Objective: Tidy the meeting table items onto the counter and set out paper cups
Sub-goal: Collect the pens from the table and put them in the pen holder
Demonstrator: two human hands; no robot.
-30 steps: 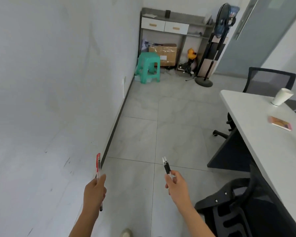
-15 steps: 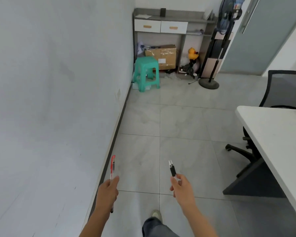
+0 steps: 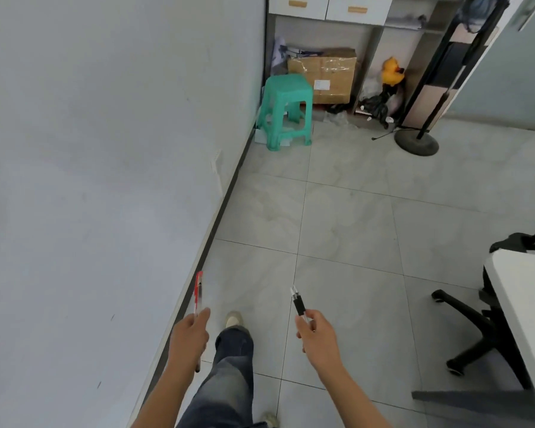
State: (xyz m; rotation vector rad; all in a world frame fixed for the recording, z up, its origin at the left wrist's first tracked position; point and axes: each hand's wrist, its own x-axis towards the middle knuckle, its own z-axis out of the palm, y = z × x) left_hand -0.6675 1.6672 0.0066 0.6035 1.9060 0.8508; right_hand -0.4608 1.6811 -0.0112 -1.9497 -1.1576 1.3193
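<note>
My left hand [image 3: 189, 338] is closed around a red-capped pen [image 3: 198, 293] that points up and away from me. My right hand [image 3: 317, 338] grips black pens [image 3: 298, 302], two tips showing side by side above my fingers. Both hands hang out in front of me over the tiled floor. The counter unit with two white drawers [image 3: 329, 6] stands at the far end of the room, its top cut off by the frame. Only a corner of the white meeting table [image 3: 525, 298] shows at the right edge. No paper cups are in view.
A grey wall [image 3: 105, 180] runs close along my left. A green plastic stool [image 3: 286, 111], a cardboard box [image 3: 325, 75], a yellow duck toy [image 3: 392, 71] and a fan stand base [image 3: 416, 145] crowd the far end. A black office chair base [image 3: 476, 332] sits at the right.
I have walked forward along the wall; the stool and counter are nearer and the table has slid to the right edge. Both hands keep their pens.
</note>
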